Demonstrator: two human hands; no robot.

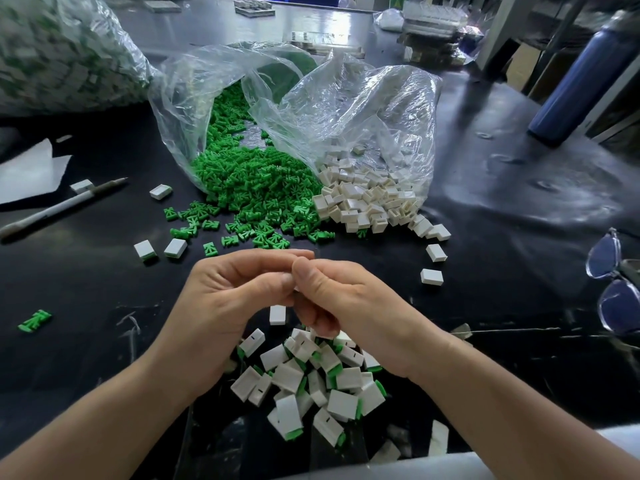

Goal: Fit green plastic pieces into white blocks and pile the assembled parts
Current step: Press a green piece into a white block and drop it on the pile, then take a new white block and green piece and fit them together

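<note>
left hand (228, 299) and right hand (346, 303) raised together over near edge of table (502, 237), fingers curled, tips meeting. what they pinch hidden; cannot tell. pile of assembled parts (311, 386) directly beneath, white with green ends showing. green pieces (256, 181) spill from clear bag (194, 98) at table middle. white blocks (363, 199) beside them on right, heaps touching. pen (59, 209) toward left edge, glasses (613, 282) at right edge.
</note>
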